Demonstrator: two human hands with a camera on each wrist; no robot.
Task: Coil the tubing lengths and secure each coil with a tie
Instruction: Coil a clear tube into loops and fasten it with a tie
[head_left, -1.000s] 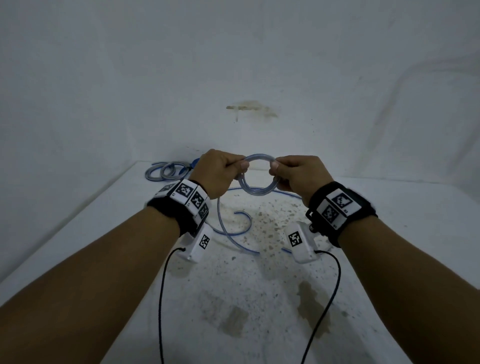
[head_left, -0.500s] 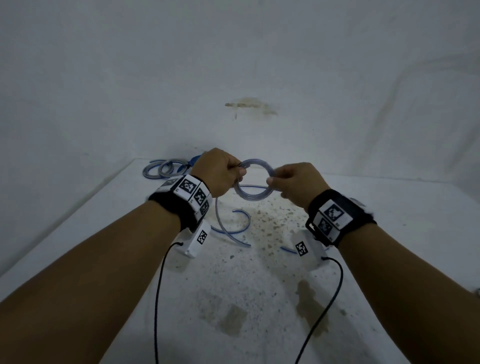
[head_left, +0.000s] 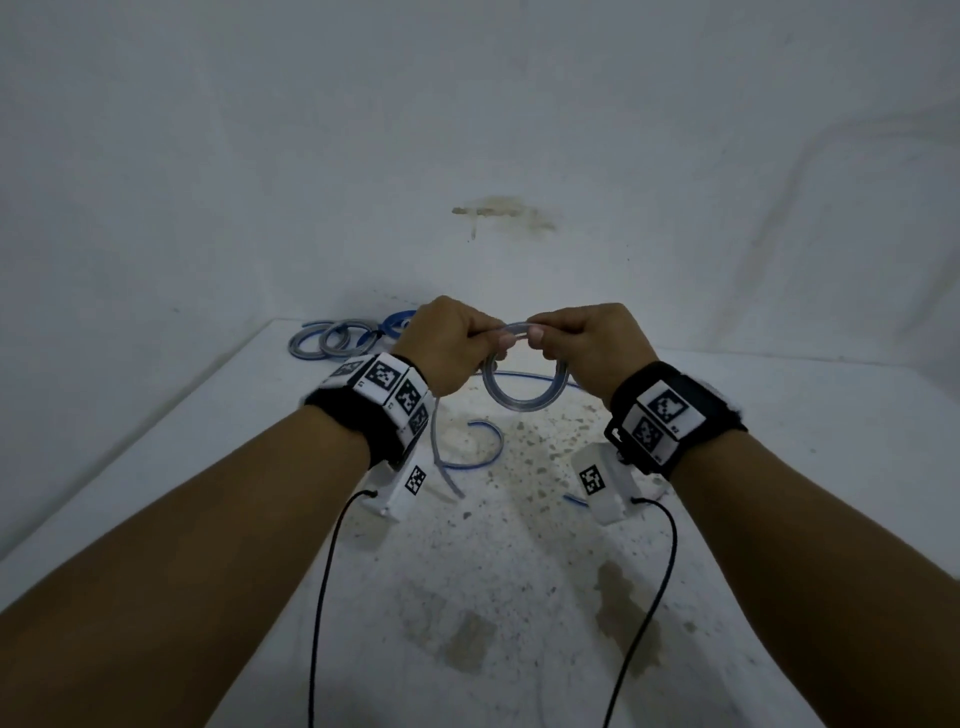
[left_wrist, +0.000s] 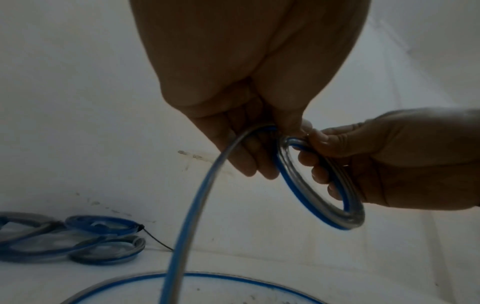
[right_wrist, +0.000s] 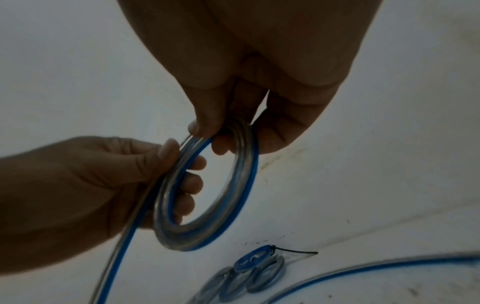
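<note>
Both hands meet above the stained white surface (head_left: 519, 571), each curled round the top of a small coil of clear, blue-striped plastic tubing (head_left: 522, 400) — the left hand (head_left: 447, 348) pinching its left side, the right hand (head_left: 592, 345) its right. The coil hangs upright between them; its loose tail (left_wrist: 192, 205) trails down to the surface. Finished tubing coils (head_left: 337, 338) lie at the far left corner — one shows a thin black tie (right_wrist: 296, 251).
</note>
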